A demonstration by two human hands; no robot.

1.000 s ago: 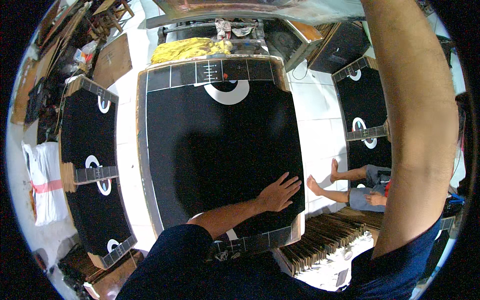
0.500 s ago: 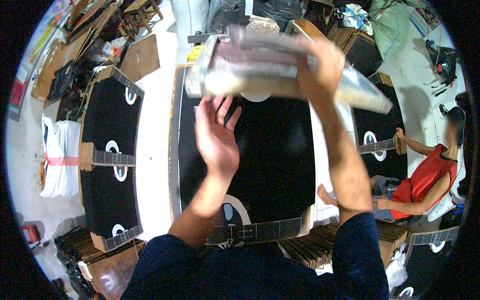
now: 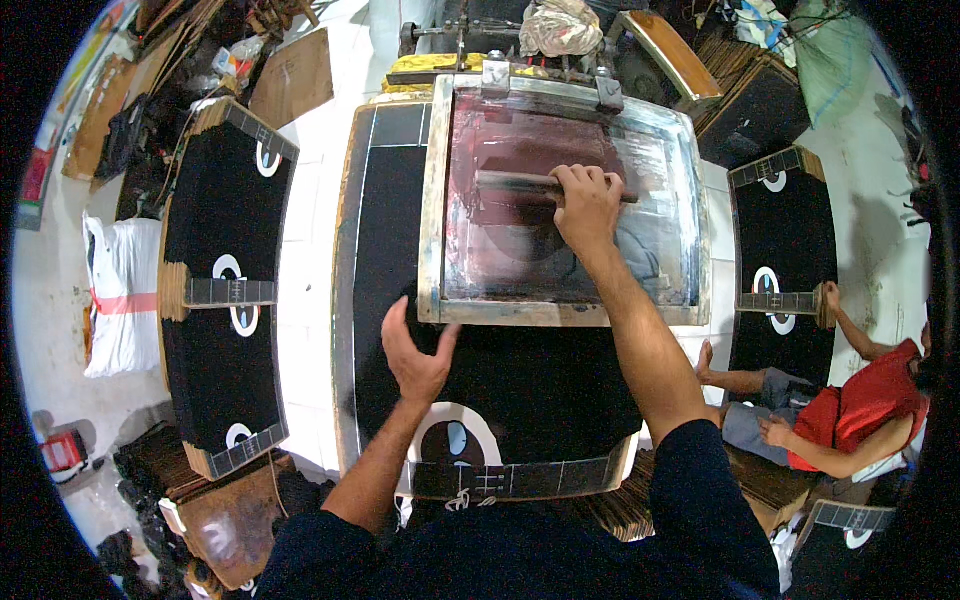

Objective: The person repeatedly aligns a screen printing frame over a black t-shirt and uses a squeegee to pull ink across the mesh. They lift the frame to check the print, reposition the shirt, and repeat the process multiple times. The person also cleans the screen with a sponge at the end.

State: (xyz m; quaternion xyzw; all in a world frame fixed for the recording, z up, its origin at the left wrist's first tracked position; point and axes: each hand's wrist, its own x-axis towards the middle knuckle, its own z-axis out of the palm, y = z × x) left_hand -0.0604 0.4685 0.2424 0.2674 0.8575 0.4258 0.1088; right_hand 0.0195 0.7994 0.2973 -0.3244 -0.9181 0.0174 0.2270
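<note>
A screen-printing frame [image 3: 540, 315] with a wooden rim lies flat over the far part of a black sheet [image 3: 545, 375]. Reddish-brown ink smears its mesh. Across the mesh rests a squeegee [image 3: 515, 182], and the fingers of my right hand [image 3: 588, 210] are wrapped over its handle. My left hand [image 3: 416, 358] is held just in front of the frame's near left corner, fingers apart and holding nothing. A printed white, brown and blue eye shape [image 3: 458, 438] shows on the sheet's near end.
Metal clamps [image 3: 609, 90] hold the frame's far edge. Stacked black printed sheets stand at left [image 3: 220, 220] and right [image 3: 785, 230]. A person in a red top [image 3: 855, 405] sits at the right, one hand on that stack. A wooden-topped box [image 3: 668, 55] stands beyond the frame.
The raised frame has come down flat onto the black sheet. My right hand has come down with the squeegee, and my left hand has drawn nearer to me.
</note>
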